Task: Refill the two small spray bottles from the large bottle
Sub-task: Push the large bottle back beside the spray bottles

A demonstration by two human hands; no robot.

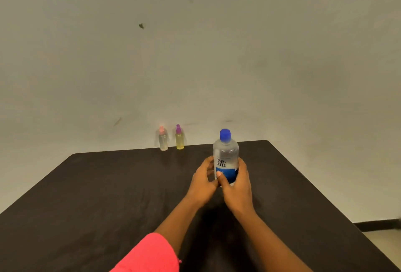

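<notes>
Nearest the camera, a pink sleeve (149, 254) covers the left upper arm. Both forearms reach forward over the dark table (86, 195) to the large bottle (225, 156). The left hand (202, 181) curls around the bottle's left side; the right hand (235, 187) wraps its lower right side, thumb across the blue label band. Both hands are closed on the bottle. The bottle stands upright, long axis vertical, blue cap (225, 135) on and pointing up; its label reads "re-nu". Beyond the bottle and to its left, at the table's far edge by the wall (195, 43), two small spray bottles stand upright, near each other: the pink-topped (163, 140) with clear liquid, the purple-topped (179, 139) with yellow liquid.
</notes>
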